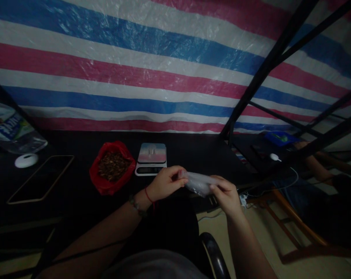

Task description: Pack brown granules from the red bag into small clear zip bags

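Observation:
A clear plastic bag (199,183) is stretched between my two hands, just off the table's front edge. My left hand (168,182) pinches its left end, and my right hand (226,193) grips the right end. Behind my left hand stands a small kitchen scale (151,159) with a silvery top and a dark display. Left of the scale sits a red plastic bag (101,185), its mouth open, filled with small brown dried pieces (113,166) whose kind I cannot make out.
On the left lie a phone (41,179), a white rounded case (26,160) and a large plastic bottle (14,130). A black metal frame (250,89) slants up at right. Beyond it, another person's arm (316,162) rests near a blue tray (281,138).

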